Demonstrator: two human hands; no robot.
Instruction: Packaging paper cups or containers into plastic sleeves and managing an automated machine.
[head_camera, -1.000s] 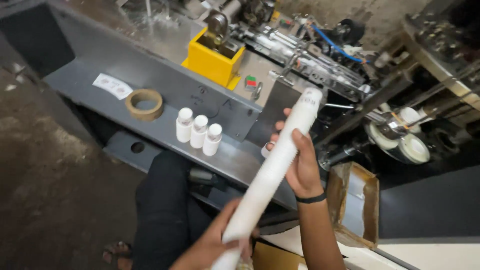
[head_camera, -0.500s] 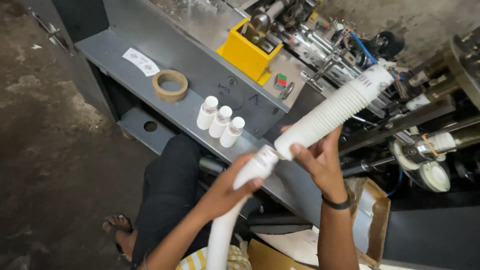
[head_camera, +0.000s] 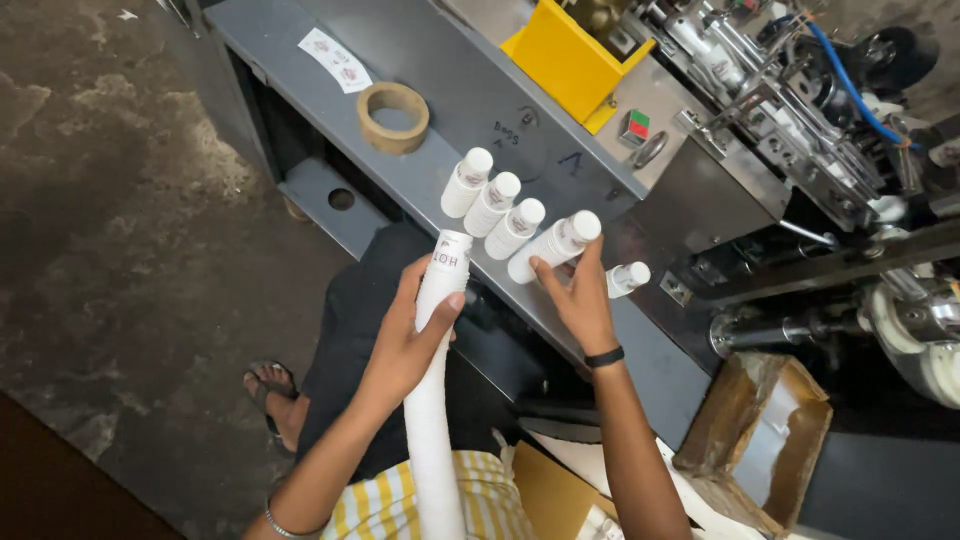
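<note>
My left hand (head_camera: 412, 335) is closed around a long white stack of paper cups (head_camera: 432, 420) that runs up from my lap, its top end near the grey shelf (head_camera: 420, 60). My right hand (head_camera: 578, 298) grips a short stack of white cups (head_camera: 553, 245) lying on that shelf. It lies in a row with three similar short stacks (head_camera: 492, 203) to its left. Another short white stack (head_camera: 627, 278) lies just right of my right hand.
A brown tape roll (head_camera: 393, 115) and a white label (head_camera: 335, 60) lie on the shelf's left part. A yellow box (head_camera: 565, 60), a red-green switch (head_camera: 637, 124) and machine parts (head_camera: 800, 110) stand behind. An open cardboard box (head_camera: 760, 440) is at lower right, bare concrete floor (head_camera: 120, 250) at left.
The long stack has been split: my right hand carried its upper part down onto the shelf beside the three short stacks. My left hand keeps the rest, now lower.
</note>
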